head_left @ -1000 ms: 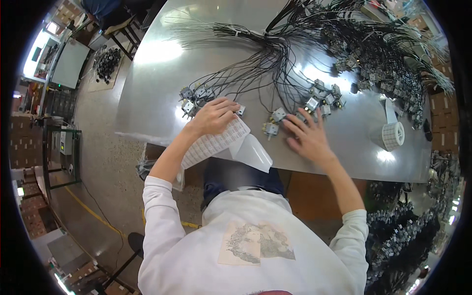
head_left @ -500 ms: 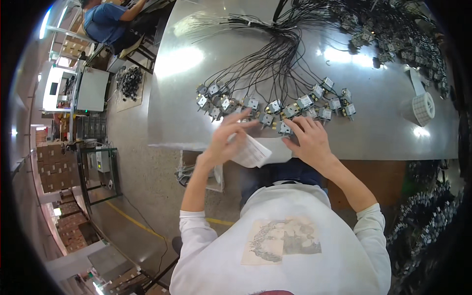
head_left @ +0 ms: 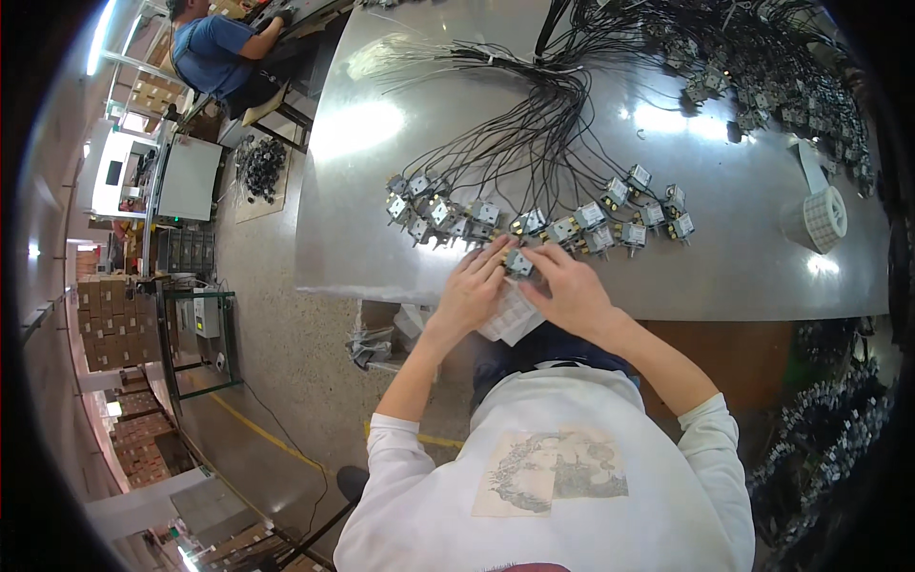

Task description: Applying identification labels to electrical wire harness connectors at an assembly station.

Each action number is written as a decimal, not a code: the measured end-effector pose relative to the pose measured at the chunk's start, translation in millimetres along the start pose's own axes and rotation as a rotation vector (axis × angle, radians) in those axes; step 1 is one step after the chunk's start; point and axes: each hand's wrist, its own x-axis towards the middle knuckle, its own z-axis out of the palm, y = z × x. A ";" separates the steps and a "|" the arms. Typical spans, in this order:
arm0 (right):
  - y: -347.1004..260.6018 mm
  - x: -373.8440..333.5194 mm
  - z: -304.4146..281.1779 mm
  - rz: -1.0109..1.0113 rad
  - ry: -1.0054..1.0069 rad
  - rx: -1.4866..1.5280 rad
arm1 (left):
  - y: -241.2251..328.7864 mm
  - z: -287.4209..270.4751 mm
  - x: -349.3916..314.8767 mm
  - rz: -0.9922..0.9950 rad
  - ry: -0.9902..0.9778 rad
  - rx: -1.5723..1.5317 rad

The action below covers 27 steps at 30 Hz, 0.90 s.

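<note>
My two hands meet at the near edge of the metal table around a small boxy grey component [head_left: 518, 262] with a metal face. My left hand [head_left: 469, 291] has its fingers closed, the fingertips against the component's left side. A white sheet of labels [head_left: 513, 316] hangs below, between the hands, partly hidden by them. My right hand [head_left: 575, 294] grips the component from the right with thumb and fingers. Just beyond lie several similar wired components [head_left: 438, 212], fanned out in a row, their black wires [head_left: 558, 105] gathered into a bundle.
At the right stands a roll of white labels [head_left: 824, 217]. A heap of wired components [head_left: 762, 91] covers the table's far right. A person in blue [head_left: 214, 52] sits at the far left. Below the table's left edge is an open box [head_left: 386, 329]; more components [head_left: 820, 448] hang at lower right.
My left hand, with the label sheet, has moved right and down to the component. My right hand has shifted left, and the component sits farther left between both hands.
</note>
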 end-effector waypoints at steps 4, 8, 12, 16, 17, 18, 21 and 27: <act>10.8 6.0 18.6 -0.296 0.100 -0.300 | -21.4 -15.5 -8.3 0.059 -0.088 0.030; 20.0 12.6 22.2 -0.222 0.016 -0.403 | -30.5 -14.4 -2.7 0.078 -0.120 -0.031; 13.0 12.1 24.3 -0.099 -0.042 -0.469 | -28.1 -11.8 -5.3 0.075 -0.121 -0.063; 11.4 2.5 10.2 -0.123 -0.139 -0.699 | -28.2 -9.3 -12.4 0.045 -0.111 -0.040; 12.2 -2.7 3.3 -0.106 -0.178 -0.684 | -28.1 -7.8 -12.4 0.048 -0.104 -0.029; 14.8 -7.7 -6.3 -0.124 -0.172 -0.687 | -28.9 -6.7 -13.2 0.059 -0.094 -0.024; 22.3 -21.5 -35.5 -0.158 -0.229 -0.855 | -31.9 -4.2 -14.4 0.067 -0.093 0.026; 26.4 -30.0 -61.1 -0.106 -0.218 -0.811 | -27.6 2.5 -12.1 0.099 -0.048 0.050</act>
